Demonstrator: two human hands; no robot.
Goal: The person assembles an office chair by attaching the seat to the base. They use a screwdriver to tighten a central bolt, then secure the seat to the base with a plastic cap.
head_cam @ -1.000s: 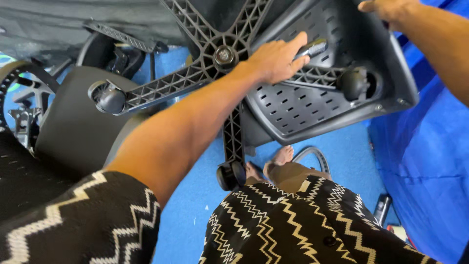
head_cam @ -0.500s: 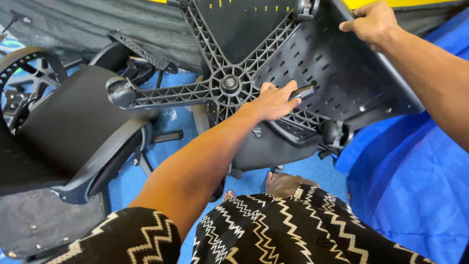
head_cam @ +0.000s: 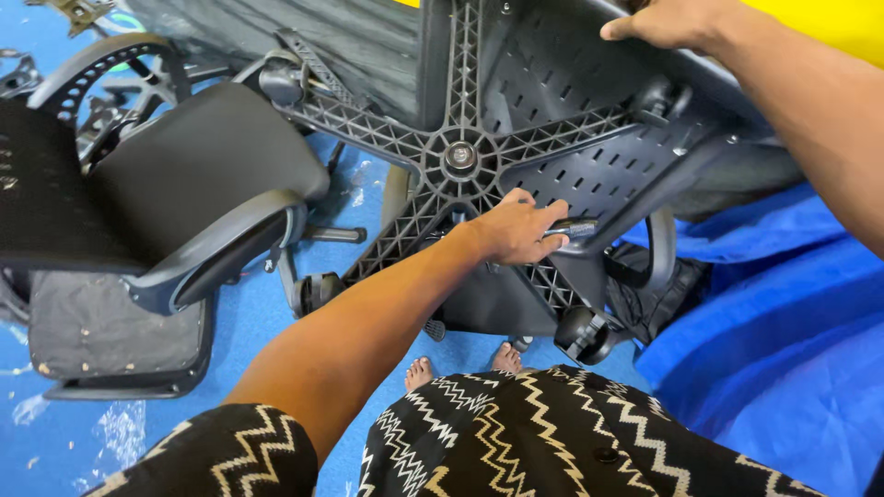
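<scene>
An upturned office chair shows its black five-spoke base (head_cam: 460, 156) with castor wheels (head_cam: 585, 333) and the perforated underside of its seat (head_cam: 599, 175). My left hand (head_cam: 517, 230) reaches in below the hub and is closed around a short grey lever (head_cam: 575, 227) under the seat. At the top of the view, my right hand (head_cam: 677, 23) grips the upper edge of the seat. My bare feet (head_cam: 419, 371) stand on the blue floor beneath the chair.
A second black office chair (head_cam: 184, 184) with armrests lies on its side at left, with loose chair parts (head_cam: 78, 14) behind it. A blue tarp (head_cam: 783, 322) covers the right side. A dark sheet (head_cam: 368, 46) hangs at the back.
The chair has tilted and come closer, its hub now above my left hand. My left hand slid down from the spokes and closed on the lever. My right hand stays on the seat edge.
</scene>
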